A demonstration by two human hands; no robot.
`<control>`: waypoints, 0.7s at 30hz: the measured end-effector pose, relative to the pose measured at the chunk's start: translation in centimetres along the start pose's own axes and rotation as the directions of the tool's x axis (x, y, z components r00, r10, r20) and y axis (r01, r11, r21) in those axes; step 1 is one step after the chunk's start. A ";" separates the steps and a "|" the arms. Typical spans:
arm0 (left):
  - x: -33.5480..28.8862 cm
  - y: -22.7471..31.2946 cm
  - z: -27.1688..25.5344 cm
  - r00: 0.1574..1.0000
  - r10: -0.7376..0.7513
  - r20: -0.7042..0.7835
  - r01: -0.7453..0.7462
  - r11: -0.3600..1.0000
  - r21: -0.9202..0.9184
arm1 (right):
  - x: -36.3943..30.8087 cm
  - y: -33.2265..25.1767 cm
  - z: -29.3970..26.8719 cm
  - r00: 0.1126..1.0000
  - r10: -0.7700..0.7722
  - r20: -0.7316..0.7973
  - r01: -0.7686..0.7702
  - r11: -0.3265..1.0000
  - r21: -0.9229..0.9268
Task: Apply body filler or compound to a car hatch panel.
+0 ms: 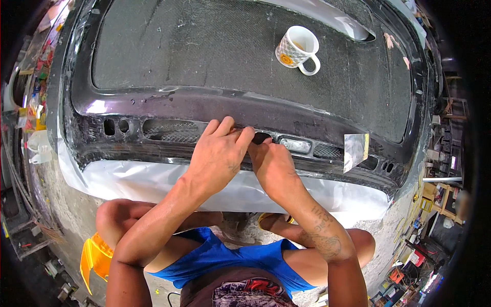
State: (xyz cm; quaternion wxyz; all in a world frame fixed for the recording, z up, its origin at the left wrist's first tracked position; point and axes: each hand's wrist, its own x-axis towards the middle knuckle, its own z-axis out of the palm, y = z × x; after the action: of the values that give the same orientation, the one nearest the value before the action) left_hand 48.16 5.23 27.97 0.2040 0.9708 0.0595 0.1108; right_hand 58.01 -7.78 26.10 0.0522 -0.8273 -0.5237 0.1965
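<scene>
A large dark vehicle panel (194,105), apparently a car hood, lies before me. Slots run along its near edge; one on the left has wire mesh (171,130) in it. My left hand (217,156) rests at this edge, its thumb and index finger bent at a dark opening near the middle. At the same opening, my right hand (273,166) has its fingers pinched together, close to the left hand's fingertips. Whatever lies between the fingers is hidden. Just right of the hands is a slot with a pale, shiny insert (295,146).
A patterned white mug (294,51) stands on the panel. A small clear plastic bag (354,152) lies at the near edge on the right. White sheeting (138,181) hangs under the panel. Tools and clutter (414,261) line the right side; something yellow (94,256) is by my left leg.
</scene>
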 end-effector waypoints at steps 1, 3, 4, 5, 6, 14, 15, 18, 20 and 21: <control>0.0 0.0 0.0 1.000 -0.015 0.013 0.015 1.000 -0.014 | -0.1 0.0 0.0 1.000 0.003 0.000 -0.003 1.000 -0.001; -0.3 -0.2 0.4 1.000 -0.011 -0.008 0.011 1.000 -0.012 | -0.1 -0.1 0.0 1.000 0.003 -0.004 -0.003 1.000 -0.003; -0.3 -0.2 0.5 1.000 -0.007 -0.027 0.007 1.000 -0.011 | 0.0 -0.1 0.0 1.000 0.004 -0.006 -0.004 1.000 -0.004; -0.3 -0.2 0.5 1.000 -0.005 -0.028 0.005 1.000 -0.012 | 0.0 -0.2 -0.1 1.000 0.011 -0.004 -0.011 1.000 -0.002; -0.3 -0.2 0.5 0.999 0.005 -0.036 -0.005 1.000 -0.014 | 0.0 -0.2 -0.1 1.000 0.019 -0.002 -0.019 1.000 0.001; -0.3 -0.3 0.1 0.999 -0.010 -0.033 0.009 1.000 -0.019 | 0.0 -0.1 0.1 1.000 0.010 -0.016 -0.010 1.000 -0.005; -0.3 -0.4 0.2 1.000 0.002 -0.027 -0.003 1.000 -0.017 | 0.0 -0.2 0.1 1.000 0.008 0.001 -0.008 0.999 -0.044; -0.2 -0.5 0.4 0.999 0.021 -0.036 -0.021 1.000 -0.003 | 0.0 -0.1 0.1 1.000 0.020 -0.002 -0.020 1.000 -0.020; -0.2 -0.4 0.6 0.998 0.029 -0.049 -0.028 1.000 0.007 | -0.1 0.0 0.3 1.000 0.007 -0.023 -0.007 1.000 -0.024; -0.2 -0.4 0.7 0.999 0.024 -0.047 -0.024 1.000 -0.008 | -0.1 0.1 0.4 0.999 -0.004 -0.045 0.003 1.000 -0.029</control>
State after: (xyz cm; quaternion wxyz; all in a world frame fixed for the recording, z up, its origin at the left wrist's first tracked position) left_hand 48.11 5.28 27.18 0.2053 0.9677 0.0523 0.1364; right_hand 57.87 -7.97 25.74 0.0523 -0.8313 -0.5265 0.1702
